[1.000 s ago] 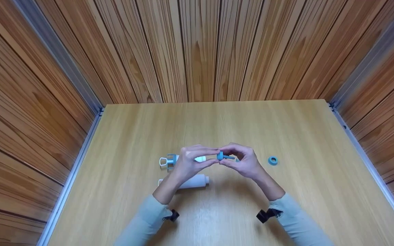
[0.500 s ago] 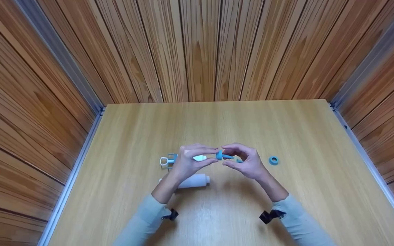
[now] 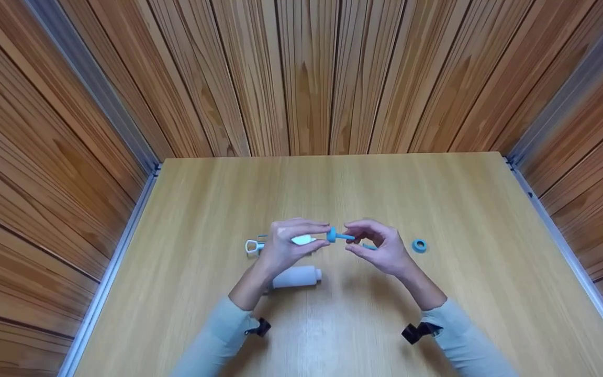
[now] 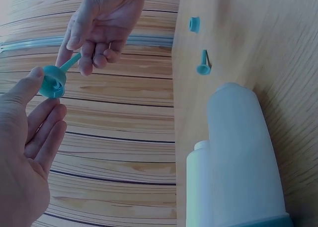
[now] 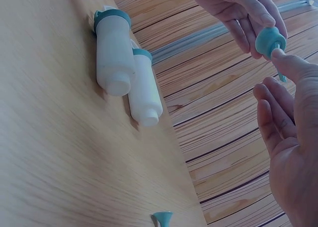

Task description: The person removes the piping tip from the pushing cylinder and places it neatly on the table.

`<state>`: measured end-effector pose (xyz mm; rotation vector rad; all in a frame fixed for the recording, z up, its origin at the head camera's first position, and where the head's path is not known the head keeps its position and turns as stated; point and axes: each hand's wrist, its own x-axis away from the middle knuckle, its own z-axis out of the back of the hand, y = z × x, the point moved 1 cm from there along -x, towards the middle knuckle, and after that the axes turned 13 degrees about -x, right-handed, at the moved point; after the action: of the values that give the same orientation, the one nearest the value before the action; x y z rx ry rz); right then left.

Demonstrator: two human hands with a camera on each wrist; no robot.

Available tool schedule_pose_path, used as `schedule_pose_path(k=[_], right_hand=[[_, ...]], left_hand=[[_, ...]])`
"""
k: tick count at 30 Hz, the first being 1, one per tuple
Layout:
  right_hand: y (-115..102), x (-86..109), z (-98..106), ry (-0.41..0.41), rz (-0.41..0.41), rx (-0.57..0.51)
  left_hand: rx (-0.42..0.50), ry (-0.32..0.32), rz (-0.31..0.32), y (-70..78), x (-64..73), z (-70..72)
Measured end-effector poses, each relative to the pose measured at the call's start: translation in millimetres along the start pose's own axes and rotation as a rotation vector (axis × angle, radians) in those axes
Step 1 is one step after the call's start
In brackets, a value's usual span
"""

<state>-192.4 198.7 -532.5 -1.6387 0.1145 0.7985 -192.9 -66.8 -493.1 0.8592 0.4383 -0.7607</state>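
Note:
My left hand [image 3: 286, 243] pinches a teal nozzle cap [image 3: 332, 234] by its wide base, between thumb and fingers. Its thin spout points right, and the hollow underside of the cap [image 4: 53, 83] shows in the left wrist view. Close by the spout tip is my right hand [image 3: 382, 248], thumb and fingers bent loosely with a gap between them; its thumb overlaps the spout in the right wrist view. Both hands are raised over the table. Beneath the left hand lies a white bottle [image 3: 303, 240], partly hidden by it.
Nearer me a second white bottle [image 3: 295, 277] lies on its side. A small teal funnel-shaped piece [image 5: 162, 218] rests on the table, partly behind the right hand in the head view. A teal ring [image 3: 420, 245] lies farther right. Wooden walls enclose the table.
The right hand has drawn back to the right, from touching the nozzle cap to the spout tip. The left hand, still pinching the cap, has shifted slightly left.

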Motion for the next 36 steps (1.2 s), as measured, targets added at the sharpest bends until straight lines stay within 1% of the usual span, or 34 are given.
schedule_pose_path(k=[6,9,16,22,27,36], right_hand=[[-1.0,0.0,-2.0,-0.016,0.000,-0.005],[-0.3,-0.3,-1.9,-0.021,0.011,-0.020],[0.6,-0.5,-2.5,-0.021,0.003,-0.033],[1.1,-2.4,-1.9,-0.023,0.025,-0.024],[1.7,-2.6,-1.1,-0.024,0.046,-0.044],[1.1,-3.3,-1.1,-0.019,0.049,-0.046]], left_hand=[[-0.007,0.005,0.001,-1.5,0.9,0.8],[-0.001,-0.002,0.005,-1.6,0.9,1.2],[0.017,-0.020,0.002,-1.7,1.1,0.7],[0.022,-0.015,-0.003,-1.3,0.4,0.1],[0.019,-0.005,-0.011,-1.5,0.1,-0.6],[0.023,-0.012,0.012,-1.9,0.7,-1.9]])
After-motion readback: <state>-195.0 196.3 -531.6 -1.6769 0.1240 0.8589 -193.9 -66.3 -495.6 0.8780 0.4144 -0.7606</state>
